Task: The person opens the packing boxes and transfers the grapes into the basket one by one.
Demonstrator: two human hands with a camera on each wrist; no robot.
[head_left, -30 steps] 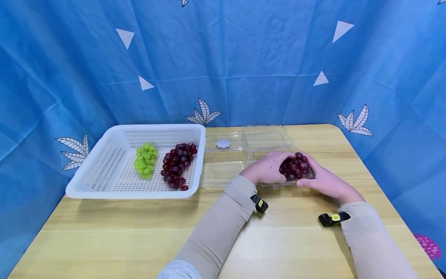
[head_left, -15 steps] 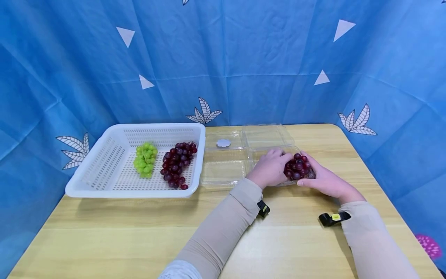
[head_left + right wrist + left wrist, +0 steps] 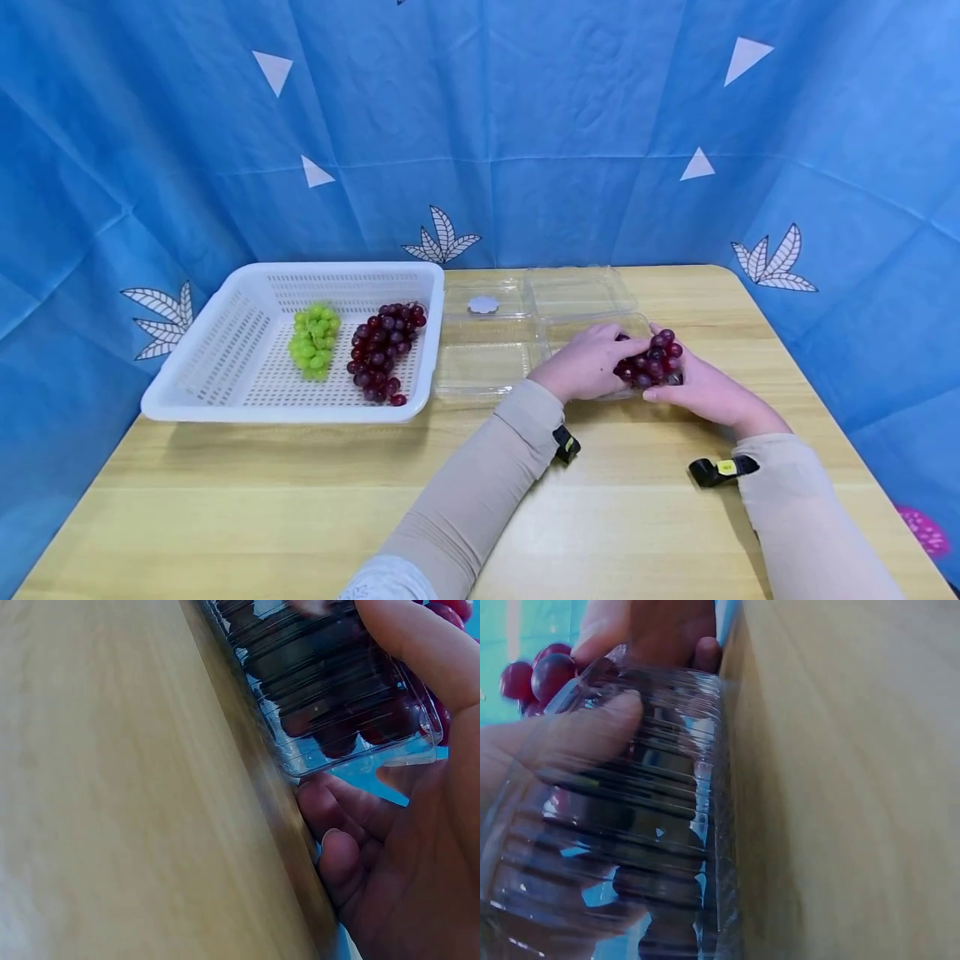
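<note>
A bunch of dark red grapes (image 3: 654, 363) sits at the right end of a clear plastic clamshell container (image 3: 315, 682), some of it standing above the rim. My left hand (image 3: 588, 365) reaches into the container and holds the bunch from the left, thumb laid over the grapes. Through the ribbed wall in the left wrist view, the left thumb (image 3: 600, 731) shows against the fruit. Round the container's right end my right hand (image 3: 701, 393) grips the corner, its thumb in front near the rim. Its other fingers (image 3: 341, 859) lie beside the lower corner, close to the table.
A white perforated basket (image 3: 206, 408) stands at left, holding a green grape bunch (image 3: 313, 342) and another red bunch (image 3: 384, 350). Beside it lies a second clear container (image 3: 480, 368), its lid bearing a white label (image 3: 482, 305). The first container's raised lid (image 3: 577, 293) extends backward. Blue curtain (image 3: 570, 100) surrounds the table.
My left hand has shifted right and its thumb has come over the grapes. The bunch has moved slightly right, toward my right hand, which has stayed at the container's end.
</note>
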